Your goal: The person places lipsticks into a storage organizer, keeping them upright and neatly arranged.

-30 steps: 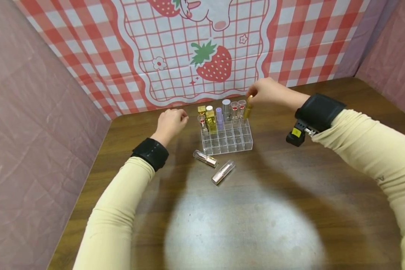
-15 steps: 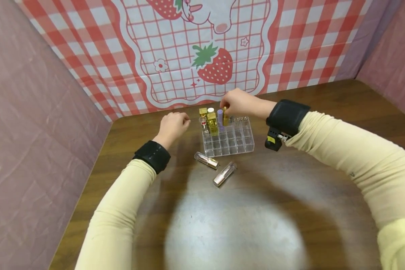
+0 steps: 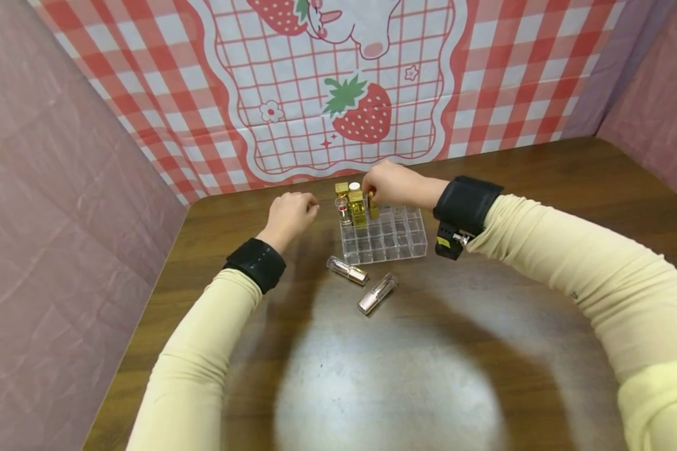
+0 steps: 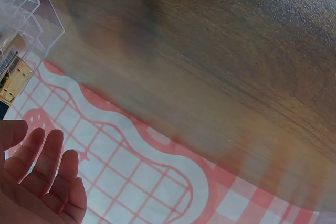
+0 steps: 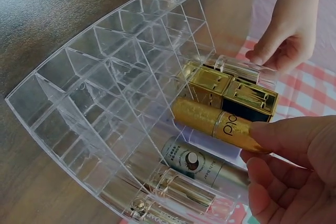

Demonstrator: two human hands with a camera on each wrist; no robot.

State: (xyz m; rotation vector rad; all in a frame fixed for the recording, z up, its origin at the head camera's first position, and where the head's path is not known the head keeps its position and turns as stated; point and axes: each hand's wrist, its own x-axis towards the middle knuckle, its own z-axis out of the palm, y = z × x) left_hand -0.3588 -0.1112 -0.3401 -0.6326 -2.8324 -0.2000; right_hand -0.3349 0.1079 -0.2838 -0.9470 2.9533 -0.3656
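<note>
My right hand (image 3: 397, 183) pinches a gold lipstick tube (image 5: 210, 121) between thumb and fingers. The tube is tilted over a clear stepped lipstick organizer (image 3: 385, 243), its lower end at the compartments; whether it is inside one, I cannot tell. Beside it in the right wrist view are two square gold lipsticks (image 5: 207, 83), a lilac tube (image 5: 210, 144), a silver-grey tube (image 5: 197, 163) and clear-capped lipsticks (image 5: 186, 190). My left hand (image 3: 290, 216) hovers left of the organizer, fingers loosely bent, holding nothing. In the head view my right hand hides part of the back row.
Two clear-capped lipsticks, one nearer the organizer (image 3: 347, 270) and one farther forward (image 3: 378, 294), lie on the wooden table (image 3: 406, 388). A strawberry-patterned checked cloth (image 3: 361, 113) hangs behind the table. Pink cloth (image 3: 62, 219) lines the left side.
My right hand has moved left with the gold tube, from the organizer's back right corner to beside the square gold lipsticks, then slightly lower. The left hand stays nearly still.
</note>
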